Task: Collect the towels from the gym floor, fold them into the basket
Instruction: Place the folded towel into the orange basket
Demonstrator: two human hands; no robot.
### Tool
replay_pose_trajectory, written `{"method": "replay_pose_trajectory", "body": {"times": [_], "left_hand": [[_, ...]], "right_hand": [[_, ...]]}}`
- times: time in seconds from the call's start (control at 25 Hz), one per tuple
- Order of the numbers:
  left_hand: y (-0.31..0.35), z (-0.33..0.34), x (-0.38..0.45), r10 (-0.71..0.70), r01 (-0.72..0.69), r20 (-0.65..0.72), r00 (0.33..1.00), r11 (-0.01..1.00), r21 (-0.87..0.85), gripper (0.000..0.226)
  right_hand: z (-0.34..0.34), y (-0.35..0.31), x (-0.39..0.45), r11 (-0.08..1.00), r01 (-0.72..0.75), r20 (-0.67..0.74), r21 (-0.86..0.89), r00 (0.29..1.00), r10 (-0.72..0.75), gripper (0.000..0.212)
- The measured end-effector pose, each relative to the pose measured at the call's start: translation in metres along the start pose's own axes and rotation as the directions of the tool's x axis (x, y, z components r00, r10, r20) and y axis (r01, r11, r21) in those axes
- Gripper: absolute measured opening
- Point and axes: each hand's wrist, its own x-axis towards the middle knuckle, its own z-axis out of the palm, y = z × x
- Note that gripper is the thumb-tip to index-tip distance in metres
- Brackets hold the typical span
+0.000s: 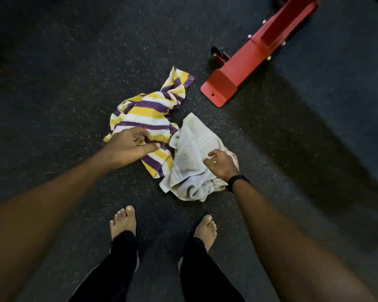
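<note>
1. Head view looks straight down at a dark speckled gym floor (63,88), where two towels lie crumpled and touching each other near the middle.
2. One is a striped towel (140,112) in yellow, purple and white, bunched up and stretching toward 1 o'clock.
3. Its neighbour, a pale grey towel (192,153), sits at 4 o'clock from it, rumpled, its edge overlapping the striped one.
4. Left hand (127,147) is down on the near edge of the striped towel, fingers curled and pinching a fold of the cloth.
5. Right hand (220,164), with a black wristband (238,182), hovers over the grey towel with fingers loosely bent, gripping nothing I can see.
6. A red steel machine foot (238,70) rests on the floor at 1 o'clock, just beyond the towels.
7. Two bare feet (123,221) stand at 6 o'clock, near the grey towel.
</note>
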Motion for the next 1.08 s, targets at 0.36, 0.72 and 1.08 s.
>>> {"method": "replay_pose_trajectory", "body": {"times": [0.36, 0.72, 1.08], "left_hand": [[-0.060, 0.027, 0.041, -0.051, 0.050, 0.038, 0.998, 0.998, 0.041, 0.044], [0.045, -0.036, -0.029, 0.077, -0.077, 0.008, 0.997, 0.993, 0.089, 0.056], [0.332, -0.163, -0.242, 0.430, -0.418, -0.086, 0.899, 0.899, 0.128, 0.052]], "right_hand": [[0.082, 0.024, 0.057, 0.955, -0.187, -0.009, -0.230, 0.982, 0.190, 0.057], [-0.034, -0.044, -0.048, 0.988, 0.097, -0.317, -0.118, 0.940, -0.130, 0.016], [-0.369, -0.148, -0.301, 0.943, 0.255, -0.527, -0.214, 0.783, -0.331, 0.013]]}}
